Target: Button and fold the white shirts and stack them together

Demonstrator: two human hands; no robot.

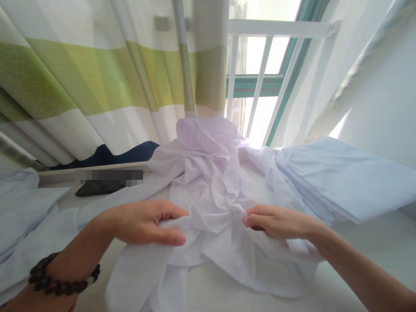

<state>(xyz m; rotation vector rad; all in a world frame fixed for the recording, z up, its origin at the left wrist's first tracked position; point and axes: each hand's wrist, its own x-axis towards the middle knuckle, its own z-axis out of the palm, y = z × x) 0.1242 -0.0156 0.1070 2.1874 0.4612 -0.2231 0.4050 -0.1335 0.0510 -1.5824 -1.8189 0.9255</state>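
A rumpled white shirt [203,182] lies spread in front of me, its upper part bunched up towards the curtain and loose folds running towards me. My left hand [146,223] grips a fold of it between the thumb and fingers, with a dark bead bracelet on that wrist. Across from it, my right hand [276,222] pinches another fold near the shirt's middle. Between the two hands the fabric is gathered in creases. The tips of some fingers are hidden in the cloth.
Folded light-coloured cloth [351,177] is stacked at the right, and more white cloth [22,221] lies at the left. A black flat object [99,187], partly blurred out, rests near the back ledge. Behind hang a green-and-white curtain [107,78] and white window bars [260,82].
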